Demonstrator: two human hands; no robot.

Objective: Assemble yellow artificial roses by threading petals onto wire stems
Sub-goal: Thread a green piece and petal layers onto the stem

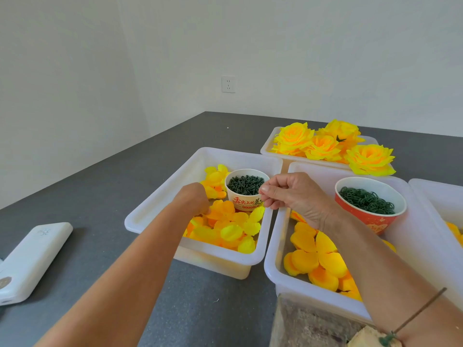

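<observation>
Left hand (194, 199) reaches down into the petals (225, 229) in the left tray (140, 219), fingers hidden, grip unclear. Right hand (288, 194) hovers by the white cup (246, 190), fingertips pinched; whatever they hold is too small to see.

Walls: two plain white walls (300, 46) are seen, joined at a corner.
Socket: a white outlet (228, 84) is set low on the far wall.
Surface: a dark grey tabletop (100, 191) is butted against both walls.
Light: soft, even daylight is cast.
</observation>
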